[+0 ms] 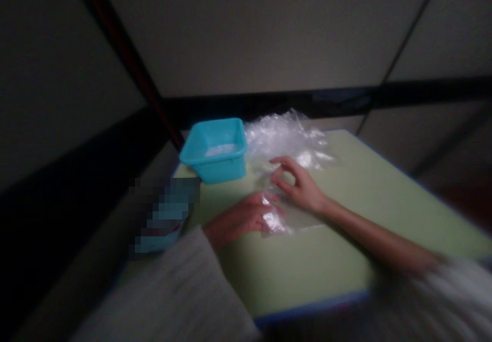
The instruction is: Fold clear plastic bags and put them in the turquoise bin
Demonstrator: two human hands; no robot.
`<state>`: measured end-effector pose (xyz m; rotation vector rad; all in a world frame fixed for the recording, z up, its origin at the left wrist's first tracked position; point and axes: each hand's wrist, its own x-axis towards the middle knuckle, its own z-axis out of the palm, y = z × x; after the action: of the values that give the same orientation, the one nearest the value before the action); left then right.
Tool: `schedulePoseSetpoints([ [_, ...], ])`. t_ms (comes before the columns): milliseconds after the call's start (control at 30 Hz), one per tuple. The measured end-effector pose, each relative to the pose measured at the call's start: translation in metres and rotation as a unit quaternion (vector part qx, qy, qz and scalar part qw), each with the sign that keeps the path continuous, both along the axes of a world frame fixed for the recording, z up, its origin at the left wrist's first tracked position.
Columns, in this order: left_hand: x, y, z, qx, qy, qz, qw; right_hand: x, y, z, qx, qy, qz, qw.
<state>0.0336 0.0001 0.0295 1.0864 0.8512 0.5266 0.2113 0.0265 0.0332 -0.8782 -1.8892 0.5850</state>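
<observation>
Touching clear plastic (275, 223), any lettering illegibly blurred, is the left hand (251, 213).

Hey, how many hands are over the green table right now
2: the left hand, partly seen through clear plastic; the right hand, farther forward, thumb and forefinger curved. No other hands show.

From where I'm standing, I'm counting two hands, one left hand (249, 215) and one right hand (302, 184), and two sleeves (172, 290). One table (277, 267) is standing here. One basket (223, 170) is sitting on it; the white stuff (221, 149) inside is blurring past counting. Clear plastic (284, 132) is forming one heap, its pieces blending too much for numbering. Squares are covering one patch (165, 219) on the left, hiding how many things it's holding.
</observation>
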Motion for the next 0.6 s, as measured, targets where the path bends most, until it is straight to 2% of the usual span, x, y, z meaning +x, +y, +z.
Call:
schedulePoseSetpoints([
  [267, 0.003, -0.0011, 0.004, -0.049, -0.038, -0.018, 0.998, -0.0003, 0.0007, -0.0014, -0.008, -0.004, -0.003, 1.0],
  [500, 0.0014, 0.0011, -0.0045, -0.045, -0.057, -0.023, 0.997, 0.0003, -0.0009, 0.0006, -0.006, -0.01, 0.005, 1.0],
  [600, -0.0008, 0.0011, -0.0024, -0.026, -0.044, -0.032, 0.998, 0.0006, -0.0008, 0.0001, -0.008, -0.005, 0.008, 1.0],
])
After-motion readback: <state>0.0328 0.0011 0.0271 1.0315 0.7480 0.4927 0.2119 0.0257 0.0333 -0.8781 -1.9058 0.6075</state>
